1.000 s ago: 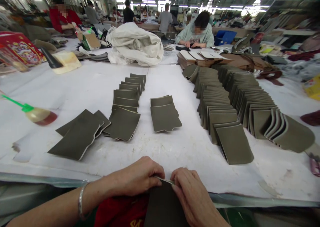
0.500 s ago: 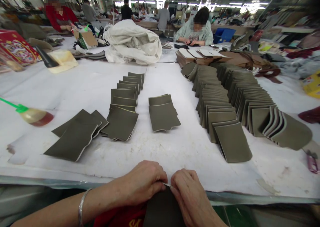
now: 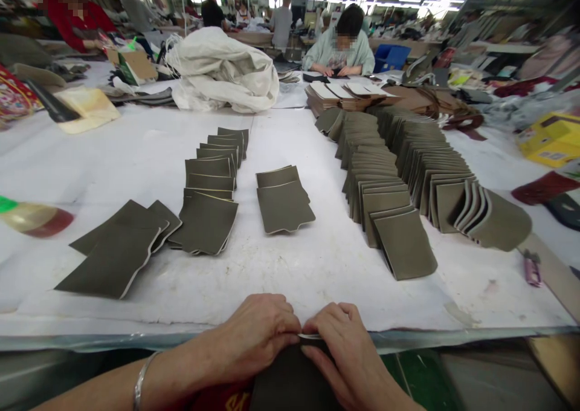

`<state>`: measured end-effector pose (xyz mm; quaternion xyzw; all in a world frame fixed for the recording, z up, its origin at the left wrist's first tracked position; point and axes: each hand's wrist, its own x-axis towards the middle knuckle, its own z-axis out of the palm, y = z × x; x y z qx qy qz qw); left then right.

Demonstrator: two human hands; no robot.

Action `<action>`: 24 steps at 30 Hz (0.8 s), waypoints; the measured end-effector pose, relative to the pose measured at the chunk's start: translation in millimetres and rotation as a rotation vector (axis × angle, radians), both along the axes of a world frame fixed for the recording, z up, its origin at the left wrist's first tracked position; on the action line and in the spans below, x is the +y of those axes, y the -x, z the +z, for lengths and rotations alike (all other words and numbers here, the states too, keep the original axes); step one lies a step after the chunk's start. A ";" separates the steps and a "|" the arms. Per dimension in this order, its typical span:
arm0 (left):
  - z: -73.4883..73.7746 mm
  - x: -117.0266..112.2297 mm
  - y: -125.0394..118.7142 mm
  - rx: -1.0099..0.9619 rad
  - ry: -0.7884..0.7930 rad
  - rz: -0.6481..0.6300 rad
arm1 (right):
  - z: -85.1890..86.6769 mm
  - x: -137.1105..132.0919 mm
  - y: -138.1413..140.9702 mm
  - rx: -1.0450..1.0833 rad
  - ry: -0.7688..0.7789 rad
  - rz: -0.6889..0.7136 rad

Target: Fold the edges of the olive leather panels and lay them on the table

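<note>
Left hand (image 3: 257,336) and right hand (image 3: 350,355), still tight on dark piece (image 3: 290,384), now nearer each other.

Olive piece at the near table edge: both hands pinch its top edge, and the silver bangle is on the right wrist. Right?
No. The head view shows the bangle on the left wrist, not the right. The rest holds: left hand and right hand both pinch the top edge of the olive piece at the near edge of the table.
</note>
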<state>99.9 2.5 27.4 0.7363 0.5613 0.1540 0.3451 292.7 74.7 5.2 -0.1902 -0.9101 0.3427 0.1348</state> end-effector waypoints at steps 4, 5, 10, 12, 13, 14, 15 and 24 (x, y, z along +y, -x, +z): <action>1.3 -1.6 -1.5 0.009 0.011 -0.009 | 1.8 3.5 -2.0 -0.074 -0.013 0.039; 1.0 -2.5 -1.7 0.017 0.012 -0.006 | 2.2 4.6 -2.9 -0.086 -0.022 0.044; -0.7 -6.9 -1.1 0.013 0.034 0.023 | 2.7 10.2 -14.0 -0.130 -0.085 0.060; -0.2 -8.1 -1.1 0.004 0.044 0.033 | 3.0 11.8 -20.3 -0.130 -0.119 0.068; 0.0 -8.6 -1.3 -0.001 0.045 0.034 | 3.4 12.4 -23.3 -0.132 -0.141 0.077; 0.1 -8.9 -1.5 -0.006 0.049 0.033 | 3.9 12.9 -25.8 -0.135 -0.162 0.087; -0.2 -9.2 -1.8 -0.012 0.053 0.034 | 4.3 13.2 -28.0 -0.140 -0.181 0.099; -4.8 -15.5 12.4 -0.132 0.239 0.156 | -5.1 13.6 -43.2 -0.152 -0.095 0.093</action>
